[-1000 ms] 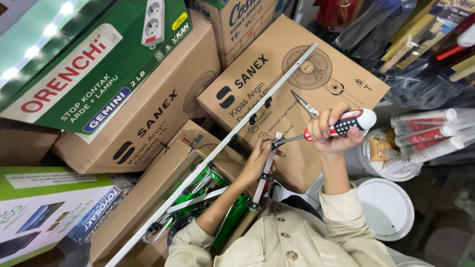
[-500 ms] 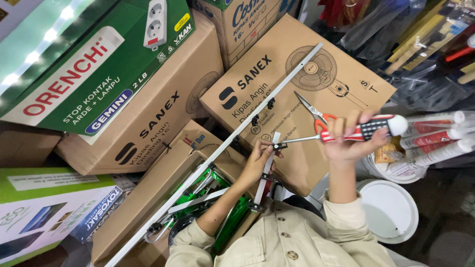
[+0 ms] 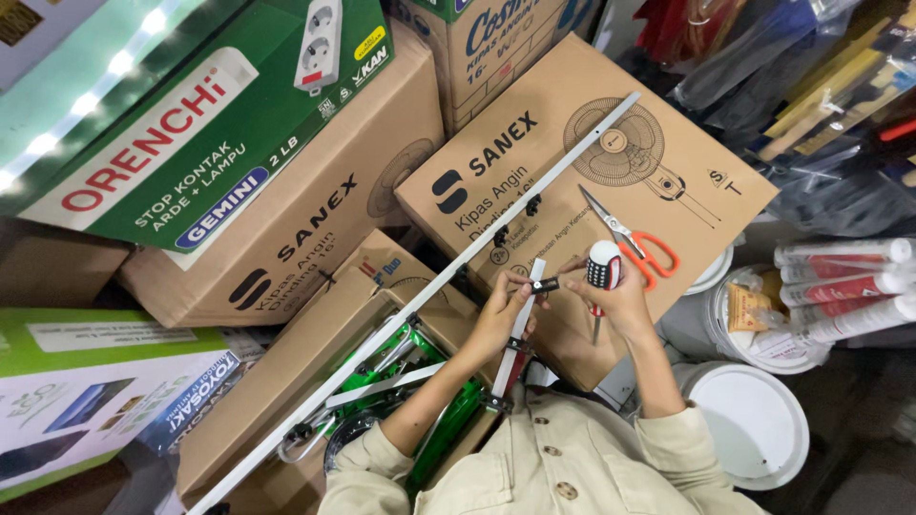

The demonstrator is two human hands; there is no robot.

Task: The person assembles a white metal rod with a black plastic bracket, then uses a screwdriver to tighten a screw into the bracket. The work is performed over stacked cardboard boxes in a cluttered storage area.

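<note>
From the head camera, the left hand (image 3: 501,310) pinches a small dark fitting (image 3: 545,284) between thumb and fingertips, holding it level with its tip pointing toward the right hand (image 3: 625,300). That hand is wrapped around a screwdriver (image 3: 601,286) whose white, black and red handle points up toward the camera and whose shaft drops away below the fist. The fitting lies just to the left of the right hand's grip, the two hands almost touching, so the right hand is plainly the nearer tool hand. Whether the fitting sits on the short white rail (image 3: 515,334) running under the left hand is hard to tell from this angle.

A long white rail (image 3: 534,205) crosses diagonally over a cardboard fan box (image 3: 668,153), which serves as the work surface. Orange-handled scissors (image 3: 634,243) lie on it just beyond the right hand. White buckets (image 3: 754,424) and sealant tubes (image 3: 840,277) crowd the right side; more boxes (image 3: 286,229) hem in the left.
</note>
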